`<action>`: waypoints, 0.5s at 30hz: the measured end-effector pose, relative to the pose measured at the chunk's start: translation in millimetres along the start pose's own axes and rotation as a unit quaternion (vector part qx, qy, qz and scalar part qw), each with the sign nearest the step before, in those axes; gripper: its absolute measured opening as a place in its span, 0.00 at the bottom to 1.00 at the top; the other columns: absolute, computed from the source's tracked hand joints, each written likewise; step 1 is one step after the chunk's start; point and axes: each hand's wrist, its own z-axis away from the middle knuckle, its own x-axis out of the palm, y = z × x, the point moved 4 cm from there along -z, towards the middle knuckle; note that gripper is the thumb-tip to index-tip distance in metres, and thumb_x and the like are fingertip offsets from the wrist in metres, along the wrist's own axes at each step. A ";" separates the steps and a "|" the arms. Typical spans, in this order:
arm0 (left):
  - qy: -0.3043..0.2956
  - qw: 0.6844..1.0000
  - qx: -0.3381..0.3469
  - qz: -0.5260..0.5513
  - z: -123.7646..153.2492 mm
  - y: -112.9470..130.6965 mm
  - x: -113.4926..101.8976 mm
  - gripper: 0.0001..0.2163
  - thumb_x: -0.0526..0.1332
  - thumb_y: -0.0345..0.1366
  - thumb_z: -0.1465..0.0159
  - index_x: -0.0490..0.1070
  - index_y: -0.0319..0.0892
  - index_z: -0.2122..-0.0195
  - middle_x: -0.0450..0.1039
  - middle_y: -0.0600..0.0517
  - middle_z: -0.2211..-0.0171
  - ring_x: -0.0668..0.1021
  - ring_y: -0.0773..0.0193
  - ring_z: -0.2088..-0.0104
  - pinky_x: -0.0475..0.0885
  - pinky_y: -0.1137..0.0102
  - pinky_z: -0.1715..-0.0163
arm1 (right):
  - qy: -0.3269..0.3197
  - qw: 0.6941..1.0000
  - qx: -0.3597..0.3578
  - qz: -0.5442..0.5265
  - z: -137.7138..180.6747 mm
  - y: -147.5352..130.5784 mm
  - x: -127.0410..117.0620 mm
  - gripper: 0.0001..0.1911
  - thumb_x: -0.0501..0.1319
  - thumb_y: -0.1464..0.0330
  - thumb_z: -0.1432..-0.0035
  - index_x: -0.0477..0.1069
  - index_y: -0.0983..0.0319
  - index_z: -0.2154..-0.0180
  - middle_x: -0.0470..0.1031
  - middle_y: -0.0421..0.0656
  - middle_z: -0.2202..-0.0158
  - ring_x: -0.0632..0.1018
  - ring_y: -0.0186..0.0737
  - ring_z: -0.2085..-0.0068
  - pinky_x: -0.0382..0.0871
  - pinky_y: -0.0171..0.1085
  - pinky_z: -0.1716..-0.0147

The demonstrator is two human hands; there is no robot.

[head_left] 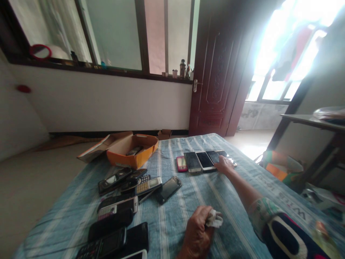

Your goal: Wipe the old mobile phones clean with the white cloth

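Note:
In the head view my left hand (198, 230) is closed around a crumpled white tissue or cloth (214, 218) over the near part of the bed-like surface. My right hand (225, 164) reaches forward, its fingers closed at the near end of a dark smartphone (214, 156) in a row. Left of it in that row lie a white-framed smartphone (205, 160), a larger dark smartphone (193, 162) and a small pink phone (182, 163). Another smartphone (224, 154) lies at the right end, partly hidden by the hand.
A striped blue cloth (167, 230) covers the surface. Several old phones lie piled at left, among them a keypad phone (148, 185) and a dark touchscreen phone (169, 189). Behind them stands an open orange box (134, 160) with a phone inside. A dark red door (215, 72) stands beyond.

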 end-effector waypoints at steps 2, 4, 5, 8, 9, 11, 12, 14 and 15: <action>0.001 1.000 -0.001 -0.002 -0.4 -1.1 0.5 0.08 0.59 0.31 0.41 0.74 0.41 0.60 0.73 0.49 0.63 0.76 0.61 0.62 0.68 0.73 0.62 | 0.001 1.000 -0.001 0.005 -1.8 0.0 -2.2 0.23 0.60 0.63 0.50 0.71 0.61 0.51 0.74 0.52 0.51 0.74 0.53 0.50 0.66 0.42 0.56; 0.001 1.000 0.000 0.002 -0.6 -0.3 0.4 0.08 0.59 0.31 0.40 0.74 0.41 0.60 0.73 0.49 0.64 0.76 0.61 0.62 0.68 0.73 0.62 | 0.002 1.000 -0.003 0.009 -3.3 -0.1 -4.4 0.24 0.60 0.63 0.51 0.71 0.62 0.51 0.74 0.52 0.51 0.74 0.53 0.50 0.67 0.42 0.56; 0.000 1.000 0.001 0.005 -0.6 0.6 0.3 0.08 0.59 0.31 0.40 0.74 0.41 0.61 0.73 0.49 0.64 0.76 0.61 0.62 0.68 0.73 0.62 | 0.002 1.000 -0.004 0.011 -3.8 -0.1 -5.3 0.24 0.60 0.63 0.51 0.71 0.62 0.51 0.74 0.52 0.51 0.74 0.53 0.50 0.67 0.42 0.56; -0.003 1.000 -0.002 0.013 -0.5 4.0 -1.0 0.08 0.60 0.32 0.40 0.74 0.42 0.61 0.73 0.49 0.63 0.76 0.62 0.62 0.68 0.74 0.62 | 0.002 1.000 -0.008 0.016 -4.2 0.0 -7.0 0.24 0.60 0.63 0.51 0.71 0.62 0.51 0.74 0.52 0.51 0.74 0.53 0.50 0.67 0.42 0.56; -0.003 1.000 -0.005 0.015 -0.5 4.9 -1.4 0.08 0.60 0.32 0.40 0.74 0.42 0.61 0.73 0.50 0.63 0.76 0.62 0.62 0.68 0.74 0.62 | 0.002 1.000 -0.009 0.018 -3.8 0.0 -7.1 0.24 0.60 0.63 0.51 0.72 0.62 0.51 0.75 0.52 0.52 0.74 0.53 0.50 0.67 0.42 0.56; -0.002 1.000 -0.007 0.018 -0.3 6.1 -2.0 0.07 0.59 0.32 0.40 0.74 0.42 0.61 0.73 0.50 0.64 0.76 0.62 0.63 0.69 0.74 0.62 | -0.001 1.000 -0.013 0.024 -2.3 -0.1 -6.3 0.22 0.60 0.64 0.51 0.73 0.62 0.52 0.75 0.52 0.52 0.74 0.53 0.50 0.67 0.43 0.55; -0.003 1.000 -0.007 0.020 -0.2 6.3 -2.0 0.07 0.59 0.32 0.40 0.74 0.42 0.62 0.73 0.50 0.64 0.76 0.62 0.63 0.69 0.74 0.62 | -0.002 1.000 -0.015 0.027 -1.3 -0.2 -5.6 0.22 0.60 0.64 0.51 0.73 0.62 0.53 0.75 0.53 0.52 0.74 0.53 0.50 0.67 0.43 0.55; -0.005 1.000 -0.006 0.020 0.1 5.9 -1.7 0.07 0.59 0.32 0.40 0.74 0.42 0.62 0.73 0.50 0.63 0.76 0.62 0.63 0.69 0.74 0.61 | -0.007 0.999 -0.019 0.032 0.5 -0.5 -4.4 0.20 0.59 0.63 0.50 0.75 0.62 0.56 0.75 0.53 0.53 0.74 0.53 0.50 0.66 0.42 0.56; -0.005 1.000 -0.006 0.018 0.2 5.4 -1.5 0.07 0.59 0.32 0.40 0.74 0.43 0.61 0.73 0.50 0.63 0.76 0.62 0.62 0.69 0.74 0.61 | -0.009 0.999 -0.019 0.034 1.1 -0.6 -4.0 0.19 0.59 0.63 0.50 0.75 0.61 0.57 0.75 0.52 0.53 0.74 0.53 0.50 0.66 0.42 0.56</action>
